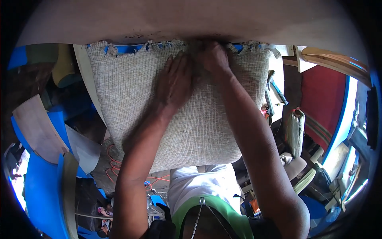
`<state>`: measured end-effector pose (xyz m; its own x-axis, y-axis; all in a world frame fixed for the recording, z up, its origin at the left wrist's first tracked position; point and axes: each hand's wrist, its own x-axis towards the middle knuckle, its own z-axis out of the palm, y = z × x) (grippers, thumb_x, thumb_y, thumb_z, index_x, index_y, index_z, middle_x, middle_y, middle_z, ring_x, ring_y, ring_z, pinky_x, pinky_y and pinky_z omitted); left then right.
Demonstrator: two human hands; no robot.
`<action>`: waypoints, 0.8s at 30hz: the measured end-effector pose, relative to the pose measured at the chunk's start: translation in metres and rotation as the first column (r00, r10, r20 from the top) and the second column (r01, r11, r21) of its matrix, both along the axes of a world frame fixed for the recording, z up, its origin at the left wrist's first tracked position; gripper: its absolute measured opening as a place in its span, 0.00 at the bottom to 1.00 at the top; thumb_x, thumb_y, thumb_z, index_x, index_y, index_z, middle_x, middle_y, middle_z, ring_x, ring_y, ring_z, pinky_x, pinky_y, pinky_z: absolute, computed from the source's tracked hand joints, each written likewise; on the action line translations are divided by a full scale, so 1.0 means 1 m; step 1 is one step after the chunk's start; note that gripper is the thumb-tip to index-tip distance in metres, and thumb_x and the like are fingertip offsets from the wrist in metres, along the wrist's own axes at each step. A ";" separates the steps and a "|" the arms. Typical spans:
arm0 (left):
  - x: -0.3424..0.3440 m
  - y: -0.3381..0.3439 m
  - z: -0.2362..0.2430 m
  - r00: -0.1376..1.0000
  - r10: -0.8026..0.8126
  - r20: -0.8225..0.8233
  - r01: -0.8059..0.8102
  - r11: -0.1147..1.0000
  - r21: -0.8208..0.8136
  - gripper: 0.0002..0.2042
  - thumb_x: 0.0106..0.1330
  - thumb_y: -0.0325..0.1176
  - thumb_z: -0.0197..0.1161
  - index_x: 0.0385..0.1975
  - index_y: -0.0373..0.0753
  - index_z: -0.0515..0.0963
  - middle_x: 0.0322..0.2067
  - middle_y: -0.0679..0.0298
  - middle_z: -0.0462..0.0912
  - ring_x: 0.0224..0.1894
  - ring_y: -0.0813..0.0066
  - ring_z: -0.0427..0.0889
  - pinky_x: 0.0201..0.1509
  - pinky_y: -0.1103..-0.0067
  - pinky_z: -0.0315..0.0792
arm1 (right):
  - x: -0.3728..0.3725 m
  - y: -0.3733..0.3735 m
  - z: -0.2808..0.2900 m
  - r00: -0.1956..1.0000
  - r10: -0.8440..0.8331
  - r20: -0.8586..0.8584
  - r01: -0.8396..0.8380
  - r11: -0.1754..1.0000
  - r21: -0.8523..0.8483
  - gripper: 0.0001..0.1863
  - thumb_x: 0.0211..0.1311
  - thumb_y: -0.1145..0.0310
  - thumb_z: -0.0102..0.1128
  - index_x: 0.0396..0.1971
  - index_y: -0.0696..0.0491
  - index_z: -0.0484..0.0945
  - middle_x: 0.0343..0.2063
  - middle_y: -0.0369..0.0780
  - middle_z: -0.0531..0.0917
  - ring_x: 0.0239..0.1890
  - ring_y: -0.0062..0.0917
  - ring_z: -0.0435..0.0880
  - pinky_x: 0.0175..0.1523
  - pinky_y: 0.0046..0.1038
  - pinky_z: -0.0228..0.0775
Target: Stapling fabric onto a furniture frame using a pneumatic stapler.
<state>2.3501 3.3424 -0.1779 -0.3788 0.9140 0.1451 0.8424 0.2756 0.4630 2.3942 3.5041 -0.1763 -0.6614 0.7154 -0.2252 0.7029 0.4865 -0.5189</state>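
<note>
- My left hand (174, 81) lay flat on the cushion (187, 127), its grip wide.
- My right hand (213, 57) was curled at the frayed far edge, near the brown panel (191, 20); I couldn't tell what it held.
- The cushion was before me, beyond my white trousers (197, 183).

Green fabric (238, 223) meets white legwear (195, 187) (silvery chain (197, 220), too).

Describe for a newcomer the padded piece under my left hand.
Find the broad brownish panel across the top. Below it, under your left hand, is the padded piece. Its beige weave and frayed upper edge distinguish it from the blue panel at left.
</note>
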 end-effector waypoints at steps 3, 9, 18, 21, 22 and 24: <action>-0.003 0.003 -0.002 0.994 0.063 0.085 -0.063 0.998 0.001 0.25 0.68 0.40 0.59 0.59 0.28 0.71 0.60 0.44 0.72 0.64 0.49 0.69 0.71 0.59 0.60 | -0.003 0.010 0.001 0.995 0.043 0.086 -0.039 0.998 -0.051 0.21 0.62 0.51 0.58 0.43 0.53 0.85 0.40 0.50 0.86 0.44 0.48 0.85 0.53 0.44 0.75; -0.022 0.012 0.001 0.999 0.000 0.035 0.006 0.986 -0.167 0.25 0.60 0.32 0.58 0.59 0.31 0.72 0.61 0.50 0.72 0.61 0.54 0.71 0.70 0.61 0.62 | 0.010 -0.002 -0.023 0.984 0.060 -0.168 -0.040 0.992 0.120 0.13 0.54 0.64 0.63 0.39 0.50 0.86 0.37 0.51 0.86 0.42 0.48 0.84 0.49 0.48 0.76; 0.001 0.027 -0.007 0.999 -0.005 0.044 0.008 0.997 -0.075 0.28 0.65 0.40 0.57 0.61 0.29 0.69 0.65 0.46 0.69 0.67 0.54 0.67 0.72 0.61 0.57 | 0.007 0.001 -0.028 1.000 -0.020 -0.017 0.022 0.993 0.117 0.13 0.59 0.62 0.58 0.42 0.46 0.84 0.36 0.48 0.86 0.42 0.49 0.84 0.49 0.50 0.75; 0.004 0.032 -0.008 0.997 0.050 0.060 -0.046 0.997 -0.065 0.29 0.65 0.42 0.57 0.62 0.29 0.68 0.65 0.46 0.69 0.68 0.54 0.66 0.73 0.61 0.57 | 0.008 0.001 -0.033 0.998 -0.022 -0.052 0.030 0.988 0.155 0.13 0.61 0.60 0.55 0.42 0.45 0.84 0.33 0.48 0.86 0.41 0.49 0.85 0.49 0.50 0.75; 0.004 0.031 -0.010 0.995 0.055 0.082 -0.051 0.997 -0.057 0.30 0.65 0.42 0.57 0.63 0.29 0.68 0.65 0.46 0.69 0.69 0.54 0.66 0.73 0.61 0.57 | 0.006 -0.001 -0.031 0.998 -0.021 -0.051 0.029 0.987 0.157 0.13 0.61 0.61 0.56 0.41 0.45 0.84 0.33 0.48 0.86 0.40 0.49 0.85 0.48 0.50 0.75; 0.002 0.029 -0.016 0.992 0.080 0.101 -0.075 0.996 -0.053 0.30 0.64 0.42 0.57 0.64 0.29 0.68 0.65 0.46 0.68 0.69 0.54 0.66 0.73 0.62 0.57 | 0.005 -0.005 -0.029 0.999 -0.001 -0.053 0.010 0.988 0.154 0.12 0.60 0.62 0.57 0.40 0.45 0.85 0.34 0.48 0.86 0.40 0.49 0.85 0.48 0.49 0.75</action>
